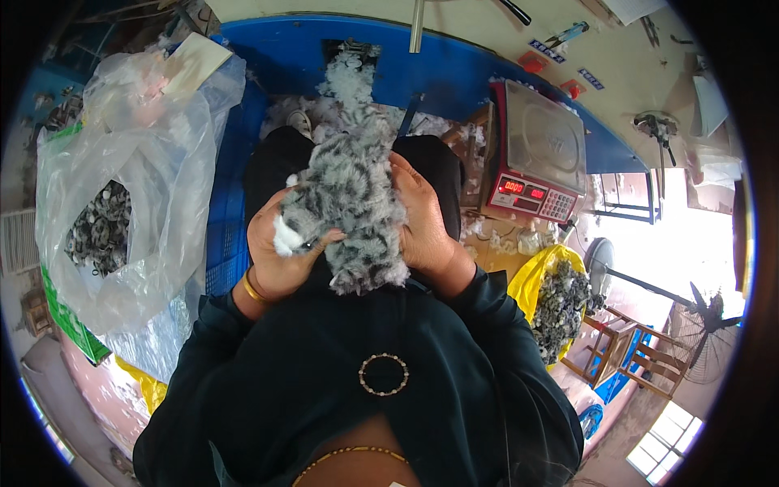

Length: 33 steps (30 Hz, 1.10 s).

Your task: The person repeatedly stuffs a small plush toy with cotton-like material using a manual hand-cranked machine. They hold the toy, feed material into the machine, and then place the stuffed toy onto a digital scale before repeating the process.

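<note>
A grey plush animal with dark mottled stripes lies sideways over my lap, between both hands. Its white muzzle and a small dark eye point to the lower left. My left hand grips it at the head, thumb laid across the fur beside the face. From the other side, my right hand wraps round the body, its fingertips partly hidden behind the fur. White stuffing spills from an opening in the blue machine panel just beyond the toy's far end.
Left of me stands a clear plastic bag holding grey plush pieces. At the right a red scale rests near the blue panel. Below it sits a yellow sack of grey plush pieces. A fan and wooden chair are farther right.
</note>
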Each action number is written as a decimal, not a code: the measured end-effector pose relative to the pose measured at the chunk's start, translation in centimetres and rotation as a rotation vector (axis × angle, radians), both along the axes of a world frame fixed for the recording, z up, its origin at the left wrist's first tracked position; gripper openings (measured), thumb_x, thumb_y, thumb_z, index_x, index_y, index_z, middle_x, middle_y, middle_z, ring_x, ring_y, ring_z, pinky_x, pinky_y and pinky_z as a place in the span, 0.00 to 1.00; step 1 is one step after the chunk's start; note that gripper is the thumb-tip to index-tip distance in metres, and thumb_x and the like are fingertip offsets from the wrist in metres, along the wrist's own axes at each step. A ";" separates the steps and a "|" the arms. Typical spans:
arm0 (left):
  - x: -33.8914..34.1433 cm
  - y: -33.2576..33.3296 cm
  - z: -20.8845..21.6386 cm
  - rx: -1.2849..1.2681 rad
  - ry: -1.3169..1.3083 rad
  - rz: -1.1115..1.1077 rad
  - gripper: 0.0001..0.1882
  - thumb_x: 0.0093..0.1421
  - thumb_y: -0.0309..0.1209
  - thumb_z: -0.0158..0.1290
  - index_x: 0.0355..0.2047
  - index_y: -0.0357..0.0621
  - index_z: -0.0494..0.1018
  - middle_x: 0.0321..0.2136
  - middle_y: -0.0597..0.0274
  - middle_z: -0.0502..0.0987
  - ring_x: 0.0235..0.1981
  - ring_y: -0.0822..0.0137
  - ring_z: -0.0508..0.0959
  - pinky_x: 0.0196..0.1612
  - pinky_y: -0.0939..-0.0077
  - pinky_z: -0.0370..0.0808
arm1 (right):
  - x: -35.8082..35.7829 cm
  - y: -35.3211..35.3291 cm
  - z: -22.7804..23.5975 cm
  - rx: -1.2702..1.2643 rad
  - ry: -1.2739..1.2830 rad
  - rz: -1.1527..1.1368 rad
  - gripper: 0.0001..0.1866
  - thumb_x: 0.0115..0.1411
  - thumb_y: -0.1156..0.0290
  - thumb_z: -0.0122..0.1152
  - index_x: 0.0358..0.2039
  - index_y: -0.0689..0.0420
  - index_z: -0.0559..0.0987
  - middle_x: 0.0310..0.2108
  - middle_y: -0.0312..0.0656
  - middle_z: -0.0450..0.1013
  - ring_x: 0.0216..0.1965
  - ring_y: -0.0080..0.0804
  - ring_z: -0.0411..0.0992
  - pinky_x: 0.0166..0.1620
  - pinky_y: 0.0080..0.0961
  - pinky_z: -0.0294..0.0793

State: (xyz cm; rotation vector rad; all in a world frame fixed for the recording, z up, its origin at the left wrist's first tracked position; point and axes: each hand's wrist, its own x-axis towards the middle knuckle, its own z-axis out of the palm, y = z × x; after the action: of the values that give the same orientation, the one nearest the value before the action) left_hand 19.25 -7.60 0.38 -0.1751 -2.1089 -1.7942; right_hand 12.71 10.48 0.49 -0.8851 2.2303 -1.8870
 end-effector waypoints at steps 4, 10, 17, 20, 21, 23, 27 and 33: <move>-0.1 -0.1 0.3 0.004 -0.090 -0.051 0.17 0.42 0.28 0.70 0.32 0.36 0.77 0.35 0.54 0.79 0.36 0.62 0.79 0.43 0.72 0.74 | -0.2 0.5 -0.1 0.012 0.004 0.017 0.29 0.51 0.68 0.64 0.50 0.70 0.68 0.51 0.58 0.66 0.52 0.54 0.68 0.53 0.34 0.68; -0.3 0.2 0.5 0.036 -0.132 -0.072 0.19 0.41 0.31 0.72 0.31 0.36 0.77 0.34 0.55 0.79 0.36 0.62 0.79 0.42 0.72 0.74 | -0.3 0.8 0.7 -0.050 -0.241 0.089 0.31 0.50 0.74 0.62 0.53 0.72 0.64 0.50 0.59 0.68 0.51 0.53 0.69 0.55 0.32 0.66; 0.1 0.3 1.4 0.028 -0.116 -0.051 0.22 0.40 0.32 0.72 0.32 0.36 0.76 0.33 0.55 0.79 0.33 0.62 0.80 0.39 0.75 0.75 | 0.5 0.7 0.5 0.070 -0.156 0.018 0.32 0.47 0.78 0.62 0.53 0.69 0.65 0.46 0.57 0.70 0.50 0.52 0.70 0.52 0.32 0.68; -0.5 -0.4 2.0 -0.120 -0.055 -0.177 0.22 0.40 0.33 0.72 0.32 0.35 0.76 0.32 0.54 0.79 0.32 0.61 0.80 0.38 0.74 0.75 | 0.6 0.5 1.9 0.089 -0.154 0.007 0.31 0.47 0.78 0.62 0.53 0.66 0.65 0.44 0.54 0.72 0.48 0.50 0.72 0.50 0.32 0.70; -0.6 -0.6 1.8 -0.200 -0.005 -0.183 0.26 0.39 0.34 0.73 0.34 0.35 0.75 0.32 0.55 0.78 0.32 0.63 0.80 0.38 0.73 0.75 | 0.7 0.4 1.8 0.084 -0.152 0.002 0.31 0.47 0.78 0.62 0.53 0.66 0.66 0.44 0.53 0.72 0.47 0.49 0.72 0.50 0.32 0.70; -0.6 -0.9 1.3 -0.359 0.094 -0.195 0.33 0.36 0.37 0.75 0.38 0.33 0.72 0.33 0.56 0.78 0.32 0.65 0.78 0.38 0.72 0.74 | 0.8 0.3 1.9 0.080 -0.133 0.005 0.31 0.48 0.79 0.62 0.54 0.64 0.66 0.45 0.52 0.72 0.48 0.49 0.72 0.50 0.32 0.70; -0.3 -0.2 2.3 -0.386 0.079 -0.025 0.22 0.41 0.33 0.72 0.33 0.35 0.75 0.30 0.54 0.79 0.30 0.59 0.80 0.34 0.72 0.76 | 0.2 0.7 2.2 0.048 -0.124 0.077 0.33 0.49 0.81 0.60 0.58 0.63 0.63 0.50 0.53 0.71 0.53 0.49 0.70 0.54 0.30 0.68; 0.4 0.3 2.2 -0.185 -0.008 0.043 0.23 0.44 0.32 0.71 0.35 0.33 0.73 0.28 0.54 0.79 0.28 0.61 0.81 0.33 0.73 0.76 | -0.5 1.6 2.1 0.007 -0.160 0.213 0.36 0.50 0.78 0.61 0.61 0.63 0.60 0.57 0.52 0.65 0.59 0.44 0.65 0.58 0.29 0.63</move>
State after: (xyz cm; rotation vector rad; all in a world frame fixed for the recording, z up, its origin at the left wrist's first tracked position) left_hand 19.66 -7.33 2.54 -0.1690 -2.2657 -1.5779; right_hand 12.20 12.09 2.62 -0.8962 1.9657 -1.7851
